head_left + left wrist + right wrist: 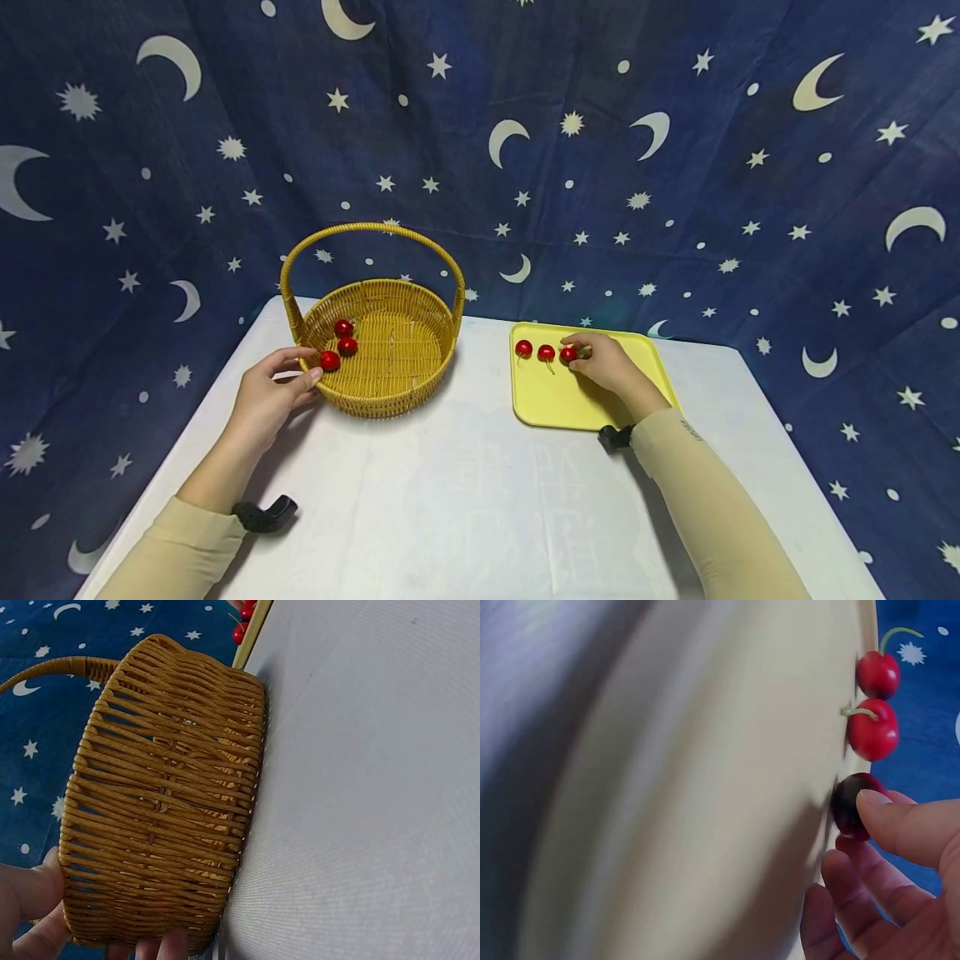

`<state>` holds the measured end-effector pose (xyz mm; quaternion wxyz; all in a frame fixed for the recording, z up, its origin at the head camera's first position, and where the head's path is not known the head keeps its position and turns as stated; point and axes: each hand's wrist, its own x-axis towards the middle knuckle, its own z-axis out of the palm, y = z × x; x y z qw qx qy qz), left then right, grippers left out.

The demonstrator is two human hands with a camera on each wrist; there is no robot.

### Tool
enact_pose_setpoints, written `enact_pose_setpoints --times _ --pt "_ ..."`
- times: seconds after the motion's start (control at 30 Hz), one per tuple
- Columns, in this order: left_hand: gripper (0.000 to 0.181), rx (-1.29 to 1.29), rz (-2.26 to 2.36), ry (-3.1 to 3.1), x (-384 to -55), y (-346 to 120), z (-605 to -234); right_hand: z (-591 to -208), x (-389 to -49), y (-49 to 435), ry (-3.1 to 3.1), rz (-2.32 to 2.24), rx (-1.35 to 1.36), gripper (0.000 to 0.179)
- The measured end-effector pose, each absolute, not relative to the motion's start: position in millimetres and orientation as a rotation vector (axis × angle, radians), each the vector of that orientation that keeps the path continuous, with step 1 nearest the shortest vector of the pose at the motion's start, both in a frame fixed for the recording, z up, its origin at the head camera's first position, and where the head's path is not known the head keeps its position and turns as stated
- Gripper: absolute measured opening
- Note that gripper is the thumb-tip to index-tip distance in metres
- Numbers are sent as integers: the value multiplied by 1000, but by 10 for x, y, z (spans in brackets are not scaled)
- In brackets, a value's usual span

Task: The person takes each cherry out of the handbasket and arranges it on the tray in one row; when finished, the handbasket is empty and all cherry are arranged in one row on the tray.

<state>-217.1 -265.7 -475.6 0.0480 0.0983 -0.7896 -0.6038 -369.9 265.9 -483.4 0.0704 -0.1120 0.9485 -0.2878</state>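
A woven wicker basket (pixel 386 404) with a tall arched handle stands on the left of the table, with three red cherries (pixel 347 346) inside near its left wall. My left hand (pixel 264 398) grips the basket's left side; in the left wrist view, fingers (pixel 34 889) meet the rim and others touch the lower wall. Over the yellow tray (pixel 585 408), my right hand (pixel 606 364) pinches a cherry (pixel 853 806) between thumb and fingers. Two more cherries with stems (pixel 873 729) lie beside it in a row along the tray's back part.
A white cloth (pixel 465 492) covers the table. Behind and beside it hangs a dark blue curtain (pixel 480 108) with moons and stars. The basket's handle (pixel 367 227) arches high above the rim. A black wrist strap (pixel 266 515) sits on the left sleeve.
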Motion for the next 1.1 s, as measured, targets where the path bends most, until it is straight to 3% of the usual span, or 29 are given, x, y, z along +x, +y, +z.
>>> enact_pose_setpoints --times 0.27,0.7,1.1 --pt "50 316 -1842 -2414 -2155 -2642 -4735 -4478 -3461 2458 2840 -1192 -441 47" --pt "49 302 -1850 -2393 -2169 -2632 -4740 -4160 -2925 1187 2487 -1347 -933 48" --pt "49 290 -1880 -2366 -2168 -2646 -4757 -4219 -3077 70 2352 -1309 -1026 53"
